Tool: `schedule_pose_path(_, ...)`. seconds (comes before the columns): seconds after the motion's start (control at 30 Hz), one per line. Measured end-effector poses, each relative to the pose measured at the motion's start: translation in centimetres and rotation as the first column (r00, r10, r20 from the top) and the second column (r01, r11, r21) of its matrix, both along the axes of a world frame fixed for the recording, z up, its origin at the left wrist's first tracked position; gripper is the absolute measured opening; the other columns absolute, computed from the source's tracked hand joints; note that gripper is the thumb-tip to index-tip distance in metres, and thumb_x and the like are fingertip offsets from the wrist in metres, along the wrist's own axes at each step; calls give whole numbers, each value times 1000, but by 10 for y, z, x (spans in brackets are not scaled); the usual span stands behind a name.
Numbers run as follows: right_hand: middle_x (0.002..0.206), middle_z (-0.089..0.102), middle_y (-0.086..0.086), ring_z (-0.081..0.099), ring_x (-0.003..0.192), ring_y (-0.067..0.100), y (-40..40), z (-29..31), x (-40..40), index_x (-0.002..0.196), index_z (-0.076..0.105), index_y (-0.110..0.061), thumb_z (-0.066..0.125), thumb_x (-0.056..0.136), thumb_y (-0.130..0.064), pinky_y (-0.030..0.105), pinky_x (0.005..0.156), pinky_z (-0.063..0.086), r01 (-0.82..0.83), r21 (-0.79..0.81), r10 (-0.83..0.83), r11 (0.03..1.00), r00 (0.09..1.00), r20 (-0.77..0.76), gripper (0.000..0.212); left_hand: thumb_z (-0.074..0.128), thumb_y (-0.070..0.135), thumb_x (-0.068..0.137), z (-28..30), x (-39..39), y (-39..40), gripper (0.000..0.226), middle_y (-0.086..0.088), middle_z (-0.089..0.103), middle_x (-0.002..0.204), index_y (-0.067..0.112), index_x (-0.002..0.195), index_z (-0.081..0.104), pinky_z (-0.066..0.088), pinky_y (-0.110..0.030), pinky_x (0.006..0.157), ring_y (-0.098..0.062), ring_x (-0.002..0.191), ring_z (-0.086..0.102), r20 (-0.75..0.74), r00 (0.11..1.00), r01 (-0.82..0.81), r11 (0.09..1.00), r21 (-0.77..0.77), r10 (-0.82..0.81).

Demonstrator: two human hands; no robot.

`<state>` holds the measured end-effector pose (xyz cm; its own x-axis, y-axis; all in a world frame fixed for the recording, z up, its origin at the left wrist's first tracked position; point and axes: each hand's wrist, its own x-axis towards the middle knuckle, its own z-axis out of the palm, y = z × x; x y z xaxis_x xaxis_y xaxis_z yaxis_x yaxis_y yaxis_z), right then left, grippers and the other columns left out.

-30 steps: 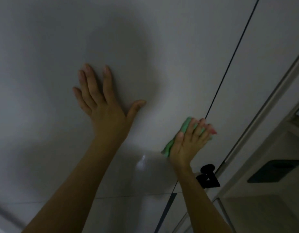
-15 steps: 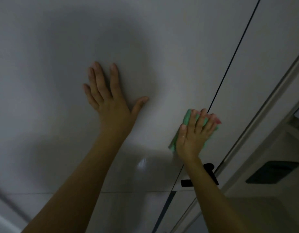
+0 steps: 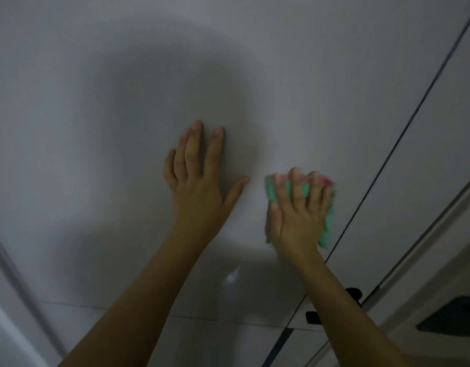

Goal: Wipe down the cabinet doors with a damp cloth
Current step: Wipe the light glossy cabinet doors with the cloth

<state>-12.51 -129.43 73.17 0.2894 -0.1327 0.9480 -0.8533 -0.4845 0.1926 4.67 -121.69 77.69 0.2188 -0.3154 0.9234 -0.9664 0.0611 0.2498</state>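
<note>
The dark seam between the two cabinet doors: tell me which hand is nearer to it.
Right. The right hand, pressing the green cloth on the door, sits just left of the seam. The left hand lies flat on the same door, farther left.

Both bare forearms rise from the bottom of the frame toward its center. The left hand (image 3: 199,178) lies flat, fingers straight and thumb spread to the right. Just right of it, the right hand (image 3: 298,210) has its 4 fingers curled over, thumb alongside.
</note>
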Motion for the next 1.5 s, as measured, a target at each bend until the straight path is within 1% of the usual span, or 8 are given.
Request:
schedule_pose_path(0.13, 158, -15, -11, -10, 146, 22, 7, 46, 57, 152, 0, -31, 22, 101, -36, 47, 117, -4, 24, 31, -32, 999, 955, 296, 55, 51, 54, 87, -6, 32, 17, 76, -21, 22, 154, 15, 148, 29, 16, -52, 111, -27, 141, 17, -194, 981, -16, 1000, 23, 20)
schedule_pose_path(0.3, 161, 1, -6, 5, 148, 28, 11, -5, 58, 152, 18, -30, 40, 98, -34, 47, 119, 5, -63, -44, 53, 997, 980, -191, 59, 50, 54, 88, -26, 64, 28, 77, -25, 16, 155, 17, 150, 25, 14, -52, 113, -28, 143, 11, -304, 950, -47, 995, 83, 70)
schedule_pose_path(0.53, 158, 14, 1, 11, 144, 36, 28, 61, 125, 152, 15, -27, 33, 99, -33, 49, 117, -1, 14, -39, -7, 999, 984, 178, 56, 46, 57, 87, -37, 115, 51, 78, -25, 13, 155, 17, 150, 24, 11, -42, 114, -32, 143, 11, -450, 891, -30, 996, 87, 66)
schedule_pose_path(0.67, 142, 49, 6, 24, 136, 38, 41, 36, 198, 141, 42, -26, 60, 85, -30, 49, 117, 2, -128, -36, 121, 991, 980, -160, 59, 48, 54, 88, -44, 159, 65, 78, -26, 15, 154, 13, 150, 24, 17, -43, 114, -37, 142, 16, -490, 868, -38, 996, 84, 74)
schedule_pose_path(0.8, 148, 37, -3, 11, 148, 23, 47, -11, 189, 140, 46, -31, 58, 87, -32, 40, 120, 5, -169, -73, 115, 983, 874, -471, 54, 41, 51, 90, -52, 190, 85, 74, -22, 27, 151, 6, 148, 29, 17, -24, 113, -32, 140, 25, -546, 838, 72, 994, 82, -16)
schedule_pose_path(1.03, 151, 28, 3, 13, 146, 29, 60, 52, 260, 144, 39, -26, 47, 95, -30, 47, 119, 2, -133, -117, 110, 984, 976, -188, 50, 31, 49, 93, -65, 243, 117, 69, -12, 32, 152, 9, 148, 30, 17, -20, 113, -21, 141, 27, -574, 818, 83, 994, 74, -26)
schedule_pose_path(1.3, 152, 33, -4, 22, 144, 26, 77, -5, 303, 144, 42, -30, 56, 91, -32, 40, 120, 4, -196, -53, 140, 979, 841, -523, 55, 31, 46, 93, -85, 266, 126, 66, -11, 36, 151, 6, 146, 34, 20, -19, 113, -20, 140, 31, -640, 764, 152, 986, 62, -77)
schedule_pose_path(1.5, 157, 25, 0, 13, 146, 29, 73, 25, 293, 146, 38, -27, 46, 95, -31, 47, 119, 4, -94, -141, 42, 986, 941, -336, 51, 34, 35, 98, -94, 275, 136, 58, -7, 30, 154, 9, 149, 28, 7, -5, 110, -5, 139, 19, -633, 767, 190, 980, 64, -107)
